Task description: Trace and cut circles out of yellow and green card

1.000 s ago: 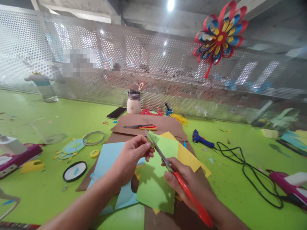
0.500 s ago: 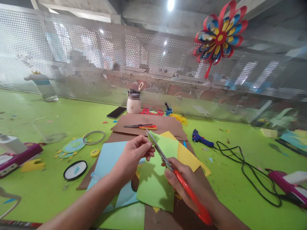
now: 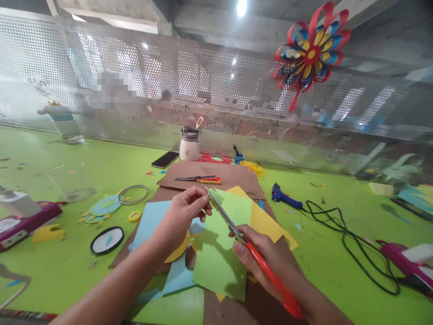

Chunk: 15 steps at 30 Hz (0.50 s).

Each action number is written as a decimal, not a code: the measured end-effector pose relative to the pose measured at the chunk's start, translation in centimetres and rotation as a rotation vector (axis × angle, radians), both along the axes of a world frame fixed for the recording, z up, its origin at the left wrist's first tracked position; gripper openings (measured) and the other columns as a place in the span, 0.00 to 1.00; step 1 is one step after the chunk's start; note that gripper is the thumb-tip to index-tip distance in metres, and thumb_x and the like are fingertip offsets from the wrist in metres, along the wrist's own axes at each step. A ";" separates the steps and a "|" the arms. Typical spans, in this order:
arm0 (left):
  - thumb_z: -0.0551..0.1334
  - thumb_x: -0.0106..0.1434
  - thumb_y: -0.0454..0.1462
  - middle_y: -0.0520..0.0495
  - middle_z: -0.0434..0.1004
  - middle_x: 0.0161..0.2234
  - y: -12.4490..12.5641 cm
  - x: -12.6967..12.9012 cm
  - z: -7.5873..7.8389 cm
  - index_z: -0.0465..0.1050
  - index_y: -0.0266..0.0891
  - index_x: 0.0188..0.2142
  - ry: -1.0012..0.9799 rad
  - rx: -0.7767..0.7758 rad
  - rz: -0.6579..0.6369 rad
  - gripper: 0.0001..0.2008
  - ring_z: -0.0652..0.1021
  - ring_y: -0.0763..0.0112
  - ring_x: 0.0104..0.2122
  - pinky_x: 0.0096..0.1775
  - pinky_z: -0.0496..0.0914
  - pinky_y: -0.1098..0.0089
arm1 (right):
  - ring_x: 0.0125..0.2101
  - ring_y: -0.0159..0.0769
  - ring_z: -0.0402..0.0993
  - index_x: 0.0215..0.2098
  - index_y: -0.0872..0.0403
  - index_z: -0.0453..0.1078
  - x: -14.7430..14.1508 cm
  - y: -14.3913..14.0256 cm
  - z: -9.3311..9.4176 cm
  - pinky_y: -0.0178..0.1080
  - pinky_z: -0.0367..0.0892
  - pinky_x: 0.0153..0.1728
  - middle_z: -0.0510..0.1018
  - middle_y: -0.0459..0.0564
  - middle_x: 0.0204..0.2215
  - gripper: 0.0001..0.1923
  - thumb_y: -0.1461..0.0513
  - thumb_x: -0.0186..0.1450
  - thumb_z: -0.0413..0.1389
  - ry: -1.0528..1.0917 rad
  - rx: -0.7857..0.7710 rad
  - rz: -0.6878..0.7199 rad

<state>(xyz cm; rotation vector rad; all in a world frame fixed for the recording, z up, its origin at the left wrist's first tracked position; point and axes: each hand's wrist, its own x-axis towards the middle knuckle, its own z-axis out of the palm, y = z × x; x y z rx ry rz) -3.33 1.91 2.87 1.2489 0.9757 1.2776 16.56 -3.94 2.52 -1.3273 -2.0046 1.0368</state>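
My right hand (image 3: 252, 243) is wrapped round the red handles of a pair of scissors (image 3: 226, 215), their metal blades pointing away and to the left. The blades look nearly closed. Beside the blade tips, my left hand (image 3: 191, 205) is pinched, thumb against fingers; whatever is between them is too small or hidden to make out. Below both hands lies a light green sheet of paper (image 3: 219, 257), with a shadow across it. Under and around it are a blue sheet (image 3: 155, 212), a yellow sheet (image 3: 265, 221) and a yellow curved piece (image 3: 179, 249).
Brown card (image 3: 189, 168) bears more scissors and an orange-yellow cutter (image 3: 211, 181). To the left lie a metal ring (image 3: 133, 202), tape roll (image 3: 107, 240) and power strip (image 3: 30, 223). A blue glue gun (image 3: 286, 197) with black cable lies right. A bottle (image 3: 189, 146) stands behind.
My left hand has shifted slightly left, away from the blades. The small green paper piece seen at its fingertips before no longer shows clearly. The scissors have barely moved.
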 end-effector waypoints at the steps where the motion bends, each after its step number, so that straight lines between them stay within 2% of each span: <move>1: 0.64 0.58 0.40 0.53 0.70 0.23 0.0 0.0 0.0 0.69 0.38 0.28 0.007 0.004 0.006 0.09 0.71 0.73 0.26 0.25 0.64 0.73 | 0.23 0.31 0.61 0.40 0.53 0.68 0.0 0.0 0.1 0.30 0.57 0.22 0.67 0.43 0.24 0.20 0.46 0.67 0.50 0.022 -0.008 0.005; 6: 0.64 0.58 0.40 0.53 0.70 0.26 0.0 0.0 -0.1 0.70 0.38 0.27 0.064 0.017 0.056 0.08 0.70 0.74 0.27 0.30 0.66 0.72 | 0.22 0.30 0.60 0.40 0.54 0.68 -0.1 -0.1 0.4 0.30 0.57 0.23 0.65 0.41 0.21 0.16 0.49 0.67 0.53 0.034 -0.027 -0.015; 11: 0.65 0.57 0.40 0.54 0.71 0.26 0.1 -0.1 -0.2 0.71 0.38 0.27 0.092 0.013 0.087 0.08 0.70 0.73 0.27 0.34 0.68 0.70 | 0.24 0.31 0.63 0.41 0.54 0.67 0.0 0.0 0.0 0.31 0.60 0.25 0.70 0.44 0.24 0.16 0.50 0.68 0.50 0.054 -0.007 -0.003; 15: 0.65 0.57 0.40 0.52 0.73 0.26 0.1 -0.1 0.0 0.72 0.38 0.26 0.097 -0.011 0.076 0.08 0.71 0.72 0.26 0.33 0.68 0.69 | 0.24 0.32 0.62 0.40 0.55 0.66 0.0 0.2 -0.5 0.32 0.60 0.25 0.69 0.44 0.25 0.18 0.48 0.69 0.47 0.065 -0.013 0.035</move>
